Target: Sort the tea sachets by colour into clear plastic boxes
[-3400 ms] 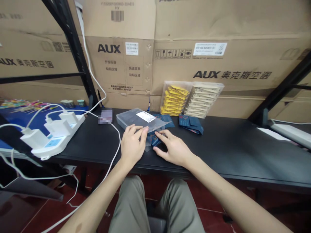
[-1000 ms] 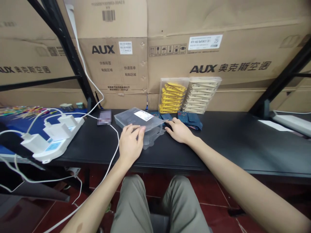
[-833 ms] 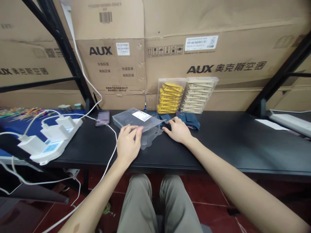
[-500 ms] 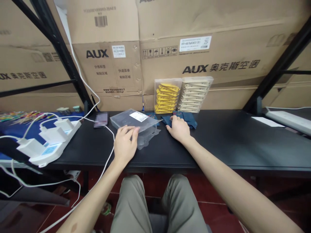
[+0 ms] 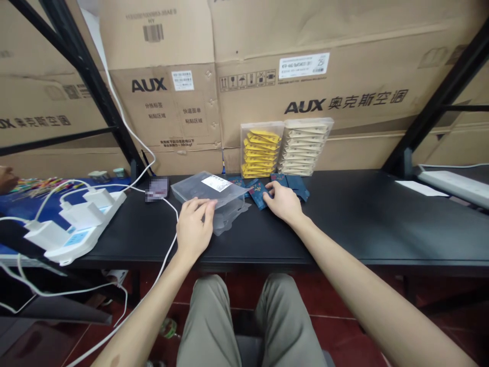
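A clear plastic box (image 5: 187, 186) with a white label lies tilted on the black table, its flap sticking out to the right. My left hand (image 5: 195, 224) is closed on the box's near edge, thumb and fingers bent over it. Between the thumb and fingers of my right hand (image 5: 283, 203) is a dark blue packet (image 5: 257, 194) with a printed pattern. More blue packets (image 5: 297, 186) lie behind and beside that hand. Another one (image 5: 237, 181) lies partly hidden behind the box.
Two clear boxes stand at the back, one with yellow packets (image 5: 262, 153), one with cream packets (image 5: 303, 148). A power strip (image 5: 87, 229) with white plugs and cables lies left. Cardboard boxes (image 5: 252, 112) wall off the rear. Another person's hand (image 5: 7, 179) shows at far left.
My right hand has drawn a blue packet out flatter and slightly nearer, showing its patterned face. My left hand stays at the box. Another person's hand has appeared at the left edge.
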{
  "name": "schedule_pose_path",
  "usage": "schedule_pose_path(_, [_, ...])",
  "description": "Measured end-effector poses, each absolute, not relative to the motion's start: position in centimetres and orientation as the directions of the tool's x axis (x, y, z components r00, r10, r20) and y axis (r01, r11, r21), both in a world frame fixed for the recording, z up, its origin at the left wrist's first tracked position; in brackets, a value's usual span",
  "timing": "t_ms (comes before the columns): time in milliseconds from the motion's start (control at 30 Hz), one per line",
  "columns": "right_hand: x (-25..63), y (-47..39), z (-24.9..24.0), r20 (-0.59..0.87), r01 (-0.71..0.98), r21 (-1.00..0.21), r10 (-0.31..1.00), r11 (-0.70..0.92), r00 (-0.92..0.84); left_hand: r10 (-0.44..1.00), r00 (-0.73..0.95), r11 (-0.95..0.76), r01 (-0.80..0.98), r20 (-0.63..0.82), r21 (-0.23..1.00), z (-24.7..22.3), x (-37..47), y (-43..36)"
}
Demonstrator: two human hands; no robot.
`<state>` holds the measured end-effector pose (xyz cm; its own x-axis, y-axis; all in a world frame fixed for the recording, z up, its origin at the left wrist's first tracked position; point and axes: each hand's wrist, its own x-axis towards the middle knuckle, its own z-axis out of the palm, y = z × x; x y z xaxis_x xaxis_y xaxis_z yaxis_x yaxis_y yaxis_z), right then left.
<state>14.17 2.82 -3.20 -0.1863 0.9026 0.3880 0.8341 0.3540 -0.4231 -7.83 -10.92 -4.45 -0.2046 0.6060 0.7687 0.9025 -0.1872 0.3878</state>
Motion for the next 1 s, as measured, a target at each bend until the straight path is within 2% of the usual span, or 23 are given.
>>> schedule_pose_path(100, [14.0, 3.2, -3.8, 0.391, 0.760, -0.489, 0.886, 0.429, -0.248, 0.610, -0.209, -0.188, 0.899, 0.765, 0.396, -4.4, -7.8, -10.9])
schedule_pose_path(167, [13.8, 3.3, -3.8, 0.418, 0.708, -0.551, 0.880, 0.442, -0.225, 0.612, -0.212, -0.187, 0.898, 0.762, 0.399, -4.4, -7.8, -10.9])
schedule_pose_path(300, [13.9, 3.1, -2.8, 0.522, 0.601, -0.667, 0.852, 0.440, -0.045, 0.608, -0.222, -0.178, 0.898, 0.763, 0.403, -4.5, -7.8, -10.9])
schedule_pose_path(400, [14.5, 3.0, -2.1, 0.553, 0.433, -0.778, 0.823, 0.455, 0.130, 0.609, -0.225, -0.174, 0.898, 0.761, 0.405, -4.5, -7.8, -10.9])
schedule_pose_path(467, [15.0, 2.6, -1.9, 0.595, 0.319, -0.787, 0.785, 0.528, 0.170, 0.608, -0.226, -0.177, 0.896, 0.761, 0.408, -4.5, -7.8, -10.9])
schedule_pose_path(533, [15.2, 1.7, -1.8, 0.664, 0.283, -0.738, 0.733, 0.613, 0.144, 0.606, -0.233, -0.178, 0.892, 0.761, 0.415, -4.4, -7.8, -10.9])
schedule_pose_path(600, [15.2, 0.3, -1.8, 0.736, 0.336, -0.654, 0.673, 0.678, 0.074, 0.607, -0.239, -0.180, 0.887, 0.758, 0.424, -4.4, -7.8, -10.9])
schedule_pose_path(700, [14.5, -1.8, -2.2, 0.829, 0.431, -0.430, 0.536, 0.793, -0.160, 0.605, -0.246, -0.190, 0.879, 0.757, 0.438, -4.4, -7.8, -10.9])
schedule_pose_path(800, [13.4, -2.9, -2.8, 0.804, 0.442, -0.265, 0.450, 0.857, -0.390, 0.600, -0.247, -0.200, 0.874, 0.760, 0.442, -4.4, -7.8, -10.9])
schedule_pose_path(900, [12.9, -2.9, -3.2, 0.765, 0.452, -0.230, 0.447, 0.862, -0.463, 0.597, -0.243, -0.207, 0.874, 0.764, 0.440, -4.4, -7.8, -10.9])
schedule_pose_path(1000, [13.0, -2.6, -3.2, 0.829, 0.451, -0.223, 0.411, 0.865, -0.380, 0.592, -0.234, -0.212, 0.878, 0.771, 0.430, -4.5, -7.8, -10.9])
